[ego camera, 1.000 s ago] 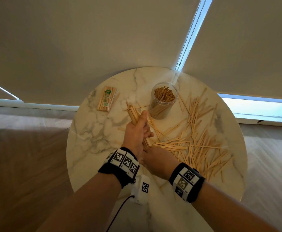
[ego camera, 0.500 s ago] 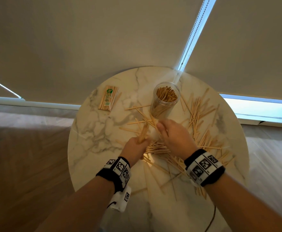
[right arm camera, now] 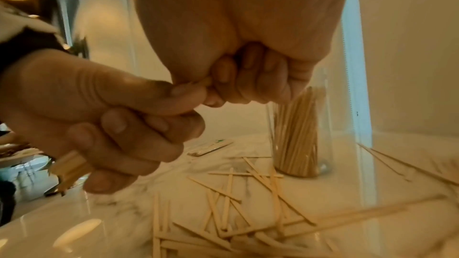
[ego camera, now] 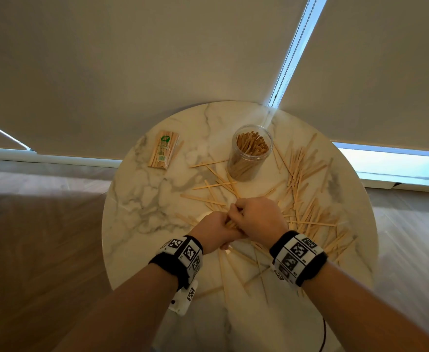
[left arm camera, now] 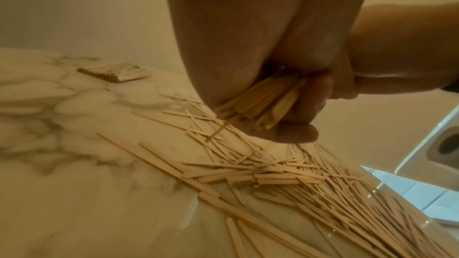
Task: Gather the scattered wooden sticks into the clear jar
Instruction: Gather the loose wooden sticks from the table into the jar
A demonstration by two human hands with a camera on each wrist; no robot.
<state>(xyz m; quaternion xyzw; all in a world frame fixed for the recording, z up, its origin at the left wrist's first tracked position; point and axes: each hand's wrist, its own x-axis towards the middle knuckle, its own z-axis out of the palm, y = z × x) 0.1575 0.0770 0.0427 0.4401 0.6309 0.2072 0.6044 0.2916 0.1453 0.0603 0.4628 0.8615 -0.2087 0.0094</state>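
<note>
A clear jar point(ego camera: 251, 151), standing at the far middle of the round marble table point(ego camera: 142, 207), is packed with upright wooden sticks. More sticks point(ego camera: 307, 199) lie scattered in front of it and to its right. My left hand point(ego camera: 214, 228) grips a bundle of sticks point(left arm camera: 261, 103) just above the table. My right hand point(ego camera: 256, 216) is pressed against the left one, its fingers curled and pinching a stick point(right arm camera: 202, 83) at the bundle's top. In the right wrist view, the jar point(right arm camera: 298, 134) stands beyond both hands.
A wrapped packet of sticks point(ego camera: 163, 153) lies at the far left of the table. A closed blind hangs right behind the table. The floor drops away on both sides. A white device with a cable point(ego camera: 182, 299) hangs below my left wrist.
My right hand reached forward over the sticks near the jar, then came back against my left hand. The left hand lowered its bundle slightly and shifted right.
</note>
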